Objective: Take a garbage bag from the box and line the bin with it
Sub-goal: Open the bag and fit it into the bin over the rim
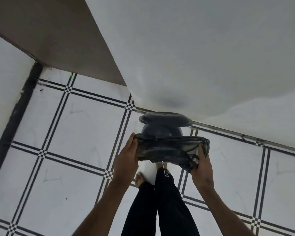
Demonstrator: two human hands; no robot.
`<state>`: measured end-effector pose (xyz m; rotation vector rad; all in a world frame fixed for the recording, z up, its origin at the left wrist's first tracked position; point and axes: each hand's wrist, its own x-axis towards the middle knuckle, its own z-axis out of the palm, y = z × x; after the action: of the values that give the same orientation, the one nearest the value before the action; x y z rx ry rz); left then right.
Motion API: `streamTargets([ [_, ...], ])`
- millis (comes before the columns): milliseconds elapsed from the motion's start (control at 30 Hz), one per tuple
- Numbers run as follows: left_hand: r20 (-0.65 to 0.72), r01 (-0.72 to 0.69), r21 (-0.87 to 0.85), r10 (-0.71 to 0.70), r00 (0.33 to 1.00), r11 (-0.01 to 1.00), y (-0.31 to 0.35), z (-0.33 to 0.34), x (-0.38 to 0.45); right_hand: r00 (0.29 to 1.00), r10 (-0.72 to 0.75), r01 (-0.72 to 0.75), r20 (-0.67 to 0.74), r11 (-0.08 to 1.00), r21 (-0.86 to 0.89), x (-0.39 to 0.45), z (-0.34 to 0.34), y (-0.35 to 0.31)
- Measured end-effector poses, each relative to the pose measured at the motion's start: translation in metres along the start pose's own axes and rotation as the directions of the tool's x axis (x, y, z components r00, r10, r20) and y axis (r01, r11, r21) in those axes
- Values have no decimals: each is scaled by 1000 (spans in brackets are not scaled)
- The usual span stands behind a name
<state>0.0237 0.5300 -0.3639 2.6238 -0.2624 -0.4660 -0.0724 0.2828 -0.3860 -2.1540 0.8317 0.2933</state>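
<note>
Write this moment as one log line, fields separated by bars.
stage: bag over bin | left hand: holds garbage bag | right hand: holds other end | bin: lid open, unlined

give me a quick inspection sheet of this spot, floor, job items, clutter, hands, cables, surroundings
surface: white tiled floor with dark grid lines
job's things: black garbage bag stretched between both hands above the dark bin; bin lid open behind it; bag box nothing seen
clutter: nothing seen
grippers: left hand and right hand each grip one end of the bag
cables: nothing seen
surroundings: white wall behind the bin; brown panel upper left; bare feet, dark trousers below
</note>
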Motion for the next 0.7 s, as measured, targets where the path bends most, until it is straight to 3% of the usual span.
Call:
streamTargets([
  [167,-23,16,-87,-18,1000,996,-26,62,36,999,35,-35,-5,999,5,44,48,36],
  [333,12,74,-130,-74,997,989,-72,136,85,998,-54,52,29,997,63,100,104,72],
  [433,-9,138,-89,-140,990,986,-98,173,109,992,-109,110,71,994,-19,129,134,95],
  [600,6,40,-126,-40,999,991,-124,220,134,991,-109,117,71,987,-114,166,174,126],
  [700,-56,-6,-152,-2,998,988,-127,239,144,991,-134,133,-7,984,-122,177,183,130],
])
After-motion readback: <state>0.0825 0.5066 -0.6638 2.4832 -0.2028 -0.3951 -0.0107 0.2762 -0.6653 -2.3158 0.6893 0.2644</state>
